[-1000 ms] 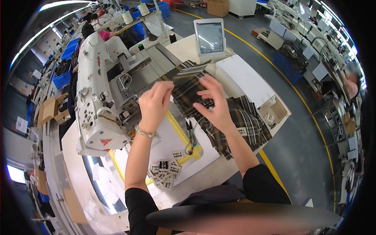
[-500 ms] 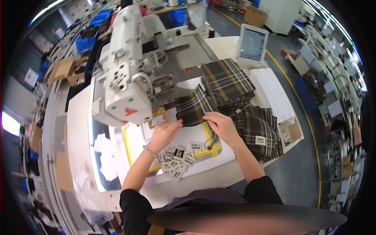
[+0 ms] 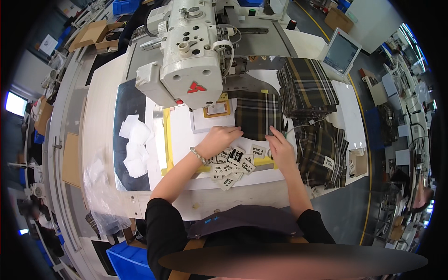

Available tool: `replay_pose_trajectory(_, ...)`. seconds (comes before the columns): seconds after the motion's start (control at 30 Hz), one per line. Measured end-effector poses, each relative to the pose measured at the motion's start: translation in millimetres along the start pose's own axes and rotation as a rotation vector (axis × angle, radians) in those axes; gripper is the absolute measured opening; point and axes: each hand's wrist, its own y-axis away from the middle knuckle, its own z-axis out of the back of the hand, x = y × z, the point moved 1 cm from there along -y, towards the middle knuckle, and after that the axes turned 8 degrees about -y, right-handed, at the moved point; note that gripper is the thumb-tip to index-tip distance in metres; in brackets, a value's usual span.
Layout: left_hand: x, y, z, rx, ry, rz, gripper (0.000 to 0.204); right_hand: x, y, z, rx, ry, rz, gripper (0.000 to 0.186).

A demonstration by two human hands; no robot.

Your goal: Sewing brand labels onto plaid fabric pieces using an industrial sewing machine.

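Dark plaid fabric panel [image 3: 256, 112], four o'clock from white metal sewing machine [image 3: 191, 58], label-free (visible face); left hand [image 3: 220, 140], right hand [image 3: 282, 148] touching it, pinch uncertain. Rumpled plaid fabric [image 3: 317, 142], panel's four o'clock, already labelled; loose white square labels [image 3: 227, 169] remain, seven o'clock.

Now the left hand [image 3: 219, 140] and right hand [image 3: 283, 151] are off the cloth pile [image 3: 310, 86], and the checked piece [image 3: 256, 112] lies flat.
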Motion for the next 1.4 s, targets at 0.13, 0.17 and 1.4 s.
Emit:
replay_pose_trajectory(0.13,7,9,-3,-0.072,-0.051,-0.01,0.023,1,-2,-8,-0.019,-0.045,-0.022,0.021)
replay_pose_trajectory(0.17,10,11,-4,-0.08,-0.079,-0.018,0.023,0,-2,-11,-0.018,-0.04,-0.023,0.021)
replay_pose_trajectory(1.4,55,72,43,-0.119,-0.152,0.302,0.017,17,-78,-70,0.253,-0.123,0.254,0.025)
